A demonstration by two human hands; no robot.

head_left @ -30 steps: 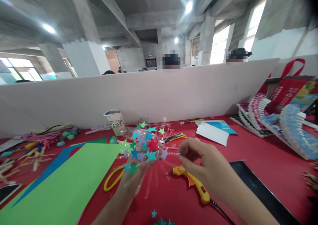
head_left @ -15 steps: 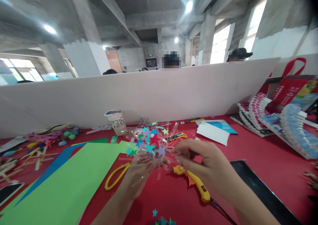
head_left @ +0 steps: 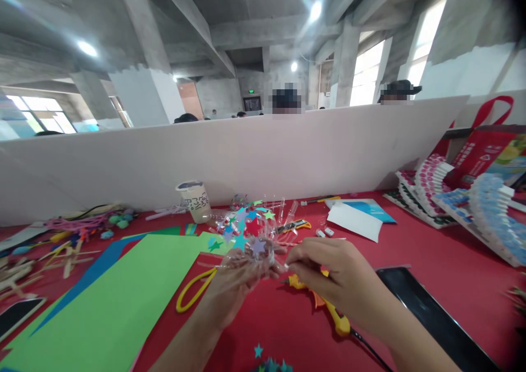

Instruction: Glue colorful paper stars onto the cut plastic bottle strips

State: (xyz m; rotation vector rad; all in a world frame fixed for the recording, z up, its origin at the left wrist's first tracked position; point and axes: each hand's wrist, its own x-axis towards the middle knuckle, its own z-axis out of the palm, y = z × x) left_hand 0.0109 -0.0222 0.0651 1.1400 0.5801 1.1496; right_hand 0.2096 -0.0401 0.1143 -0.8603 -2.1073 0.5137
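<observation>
My left hand (head_left: 234,276) is wrapped round the base of a clear plastic craft piece (head_left: 265,246), its strips fanned out and dotted with blue, green, red and lilac star shapes. Just to the right, my right hand (head_left: 329,268) pinches thumb and forefinger together. A tiny whitish bit shows at those fingertips, too small to name. Beneath the right hand lies a yellow hot glue gun (head_left: 340,320) with a black cord, partly hidden by the fingers. A yellow loop (head_left: 191,292) rests beside my left wrist.
Green paper sheets (head_left: 110,290) cover the left side. A marked paper cup (head_left: 197,205) stands before the white partition (head_left: 246,158). Loose stars (head_left: 271,365) lie at the front edge. To the right are a black tablet-like slab (head_left: 427,306), white card (head_left: 355,222) and folded paper pieces (head_left: 489,213).
The star-covered piece has turned a little in my left hand, leaning left. My right hand has dropped slightly over the glue gun, its fingertips closer together.
</observation>
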